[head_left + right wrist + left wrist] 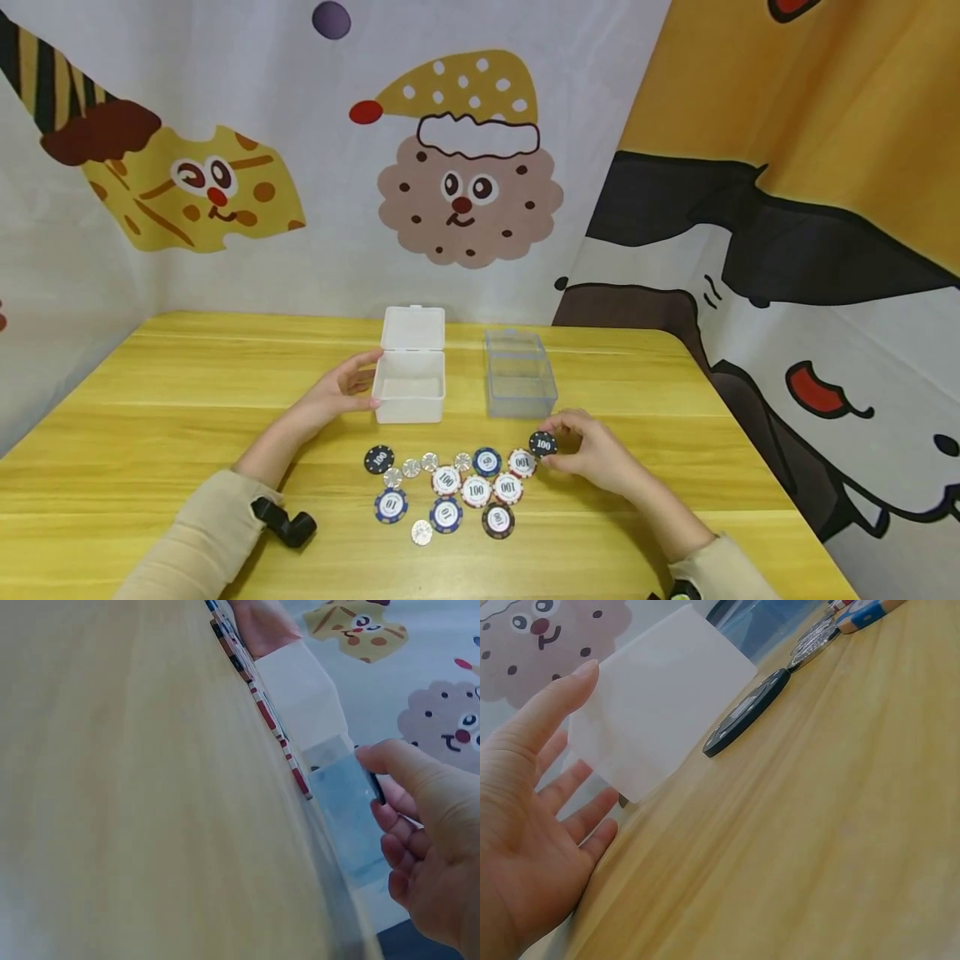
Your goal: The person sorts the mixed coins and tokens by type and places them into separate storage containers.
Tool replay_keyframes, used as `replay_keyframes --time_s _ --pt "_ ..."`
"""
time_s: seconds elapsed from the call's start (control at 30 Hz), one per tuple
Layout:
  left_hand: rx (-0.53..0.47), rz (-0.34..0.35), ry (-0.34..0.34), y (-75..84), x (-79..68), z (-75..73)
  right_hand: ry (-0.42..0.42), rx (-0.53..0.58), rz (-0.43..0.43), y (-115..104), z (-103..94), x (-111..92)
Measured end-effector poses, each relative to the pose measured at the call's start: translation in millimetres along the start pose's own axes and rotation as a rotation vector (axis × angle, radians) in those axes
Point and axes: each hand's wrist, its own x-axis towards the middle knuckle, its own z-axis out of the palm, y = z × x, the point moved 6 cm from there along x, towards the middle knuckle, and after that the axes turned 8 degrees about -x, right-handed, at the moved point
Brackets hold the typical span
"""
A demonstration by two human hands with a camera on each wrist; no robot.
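Note:
Between the thumb and fingers of my right hand (592,450) is a black poker chip (543,444) marked 100, raised above the table. The right wrist view shows that chip (374,786) edge-on. At the left side of a white box (409,398), the thumb and fingertips of my left hand (339,393) touch its wall, fingers loosely extended. The box's lid (413,328) stands up at the back, and no contents show inside. Several other chips lie flat in front, including a second black 100 chip (379,459), a white 100 chip (476,491) and a blue chip (446,515).
A clear compartment box (521,379) stands right of the white one, behind my right hand. Several small silvery discs (422,532) lie among the chips on the wooden table (187,400). Behind the table hangs a cartoon-printed curtain (330,167).

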Motion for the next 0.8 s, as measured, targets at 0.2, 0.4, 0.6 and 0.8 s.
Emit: replay_keyframes --time_s 0.2,0.4,0.6,0.8 --pt "0.000 0.001 -0.003 -0.2 0.0 0.0 0.042 -0.037 -0.017 -9.9 2.9 16.1" --pt "-0.005 0.003 0.001 -1.6 -0.1 -0.8 0.063 -0.006 -0.027 -26.9 5.7 32.6" --pt "-0.007 0.005 0.003 -0.4 -1.2 -0.8 0.100 0.032 -0.035 -37.7 9.9 51.0" --pt "-0.001 0.010 0.002 -0.4 -0.9 -0.7 0.121 0.071 -0.028 -47.9 15.4 66.5"
